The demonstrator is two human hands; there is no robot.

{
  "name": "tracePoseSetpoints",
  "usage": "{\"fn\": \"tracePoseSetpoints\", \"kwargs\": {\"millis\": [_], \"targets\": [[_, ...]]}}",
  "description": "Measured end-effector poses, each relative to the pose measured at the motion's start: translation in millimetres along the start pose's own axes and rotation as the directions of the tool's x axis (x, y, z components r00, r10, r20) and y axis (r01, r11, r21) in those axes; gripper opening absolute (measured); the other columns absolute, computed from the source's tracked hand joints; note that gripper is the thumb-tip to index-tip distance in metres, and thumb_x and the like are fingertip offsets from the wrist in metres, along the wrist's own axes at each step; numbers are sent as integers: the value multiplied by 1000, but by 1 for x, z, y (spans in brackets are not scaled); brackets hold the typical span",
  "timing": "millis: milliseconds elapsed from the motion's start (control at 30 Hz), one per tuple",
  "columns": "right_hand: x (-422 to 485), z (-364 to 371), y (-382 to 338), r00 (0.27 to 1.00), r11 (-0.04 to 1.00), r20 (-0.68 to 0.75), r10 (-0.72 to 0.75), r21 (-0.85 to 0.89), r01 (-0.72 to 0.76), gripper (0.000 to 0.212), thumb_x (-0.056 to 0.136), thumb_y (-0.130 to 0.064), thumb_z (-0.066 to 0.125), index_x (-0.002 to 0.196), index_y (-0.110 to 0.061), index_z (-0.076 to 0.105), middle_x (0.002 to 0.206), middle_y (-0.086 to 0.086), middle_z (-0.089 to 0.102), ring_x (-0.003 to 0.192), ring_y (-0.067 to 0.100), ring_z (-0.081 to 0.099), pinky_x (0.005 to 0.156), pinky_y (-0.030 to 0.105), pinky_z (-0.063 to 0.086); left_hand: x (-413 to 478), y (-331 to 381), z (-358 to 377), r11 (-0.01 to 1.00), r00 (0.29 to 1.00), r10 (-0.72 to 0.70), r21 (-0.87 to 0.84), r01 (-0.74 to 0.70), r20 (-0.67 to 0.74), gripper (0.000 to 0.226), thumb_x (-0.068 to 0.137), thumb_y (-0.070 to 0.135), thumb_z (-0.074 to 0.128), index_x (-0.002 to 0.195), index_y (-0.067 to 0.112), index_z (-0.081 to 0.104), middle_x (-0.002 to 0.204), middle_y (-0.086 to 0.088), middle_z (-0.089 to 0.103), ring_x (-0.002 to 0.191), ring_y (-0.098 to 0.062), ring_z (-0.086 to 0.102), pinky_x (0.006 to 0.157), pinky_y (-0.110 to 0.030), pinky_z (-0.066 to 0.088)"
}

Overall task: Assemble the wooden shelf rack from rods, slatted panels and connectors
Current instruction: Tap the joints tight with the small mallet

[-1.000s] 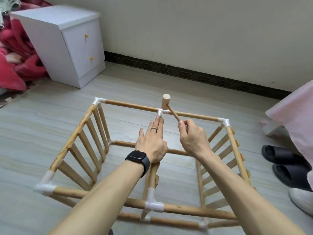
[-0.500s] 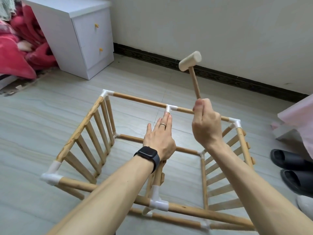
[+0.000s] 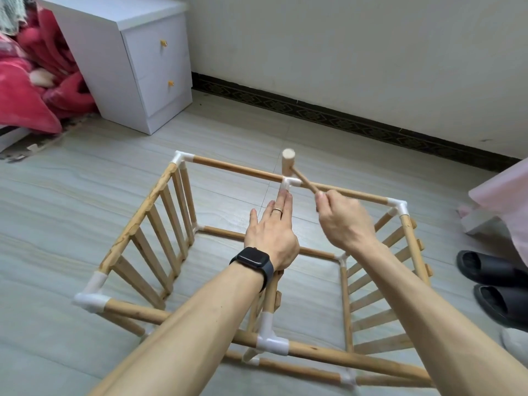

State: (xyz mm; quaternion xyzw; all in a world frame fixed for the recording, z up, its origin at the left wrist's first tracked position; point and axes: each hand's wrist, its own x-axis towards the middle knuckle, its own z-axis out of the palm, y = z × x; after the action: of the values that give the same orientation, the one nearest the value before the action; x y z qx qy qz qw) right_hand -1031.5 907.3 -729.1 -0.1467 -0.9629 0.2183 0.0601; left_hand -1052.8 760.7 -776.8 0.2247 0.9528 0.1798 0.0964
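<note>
The wooden rack (image 3: 148,221) stands on the floor as a box of rods, slatted side panels and white connectors. My right hand (image 3: 344,221) grips the handle of a small wooden mallet (image 3: 287,161). Its head sits down on the white T-connector (image 3: 291,182) in the middle of the far top rod. My left hand (image 3: 271,232) lies flat with straight fingers along the middle rod, fingertips touching that connector. The middle rod is mostly hidden under my left hand and arm.
A white two-drawer cabinet (image 3: 128,52) stands at the back left beside red bedding (image 3: 25,92). Black slippers (image 3: 491,284) lie on the floor at the right, under pink fabric (image 3: 505,201). The wall with its dark skirting runs behind the rack.
The mallet was raised high half a second ago and has now come down onto the far T-connector. My left hand has stayed flat on the middle rod.
</note>
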Motion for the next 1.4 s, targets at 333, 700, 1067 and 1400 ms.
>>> {"fn": "tracePoseSetpoints", "kwargs": {"millis": [333, 700, 1067, 1400], "targets": [[-10, 3, -2, 987, 992, 111, 116, -59, -110, 51, 106, -52, 19, 97, -20, 58, 97, 11, 67, 90, 35, 60, 80, 47, 49, -1, -3, -3, 1000, 999, 19, -23, -18, 45, 83, 94, 21, 37, 160, 18, -13, 166, 5, -23, 155, -18, 8, 124, -54, 9], [-18, 10, -70, 984, 978, 124, -125, 180, 102, 27, 103, -28, 39, 91, -19, 62, 73, 5, 65, 63, 25, 55, 55, 37, 38, -39, -152, -93, 935, 940, -239, 203, 290, -243, 74, 99, 41, 45, 160, 23, 7, 168, -7, -9, 154, -29, 6, 122, -55, 16], [0, 50, -154, 968, 969, 122, -221, 140, 203, 34, 107, -41, 37, 95, -18, 59, 75, 3, 65, 61, 20, 58, 55, 36, 46, -74, -175, -81, 922, 928, -366, -166, 350, -75, 59, 104, 29, 39, 154, 23, 10, 136, -16, 50, 109, -40, 61, 89, -48, 48], [11, 66, -158, 955, 984, 250, -163, -28, 175, 40, 109, -39, 24, 103, -12, 54, 82, 5, 61, 70, 22, 59, 61, 37, 49, -73, -175, -67, 965, 949, -257, 3, 262, -184, 78, 97, 9, 37, 161, 18, -7, 170, 1, -3, 145, -22, 32, 116, -41, 33]]}}
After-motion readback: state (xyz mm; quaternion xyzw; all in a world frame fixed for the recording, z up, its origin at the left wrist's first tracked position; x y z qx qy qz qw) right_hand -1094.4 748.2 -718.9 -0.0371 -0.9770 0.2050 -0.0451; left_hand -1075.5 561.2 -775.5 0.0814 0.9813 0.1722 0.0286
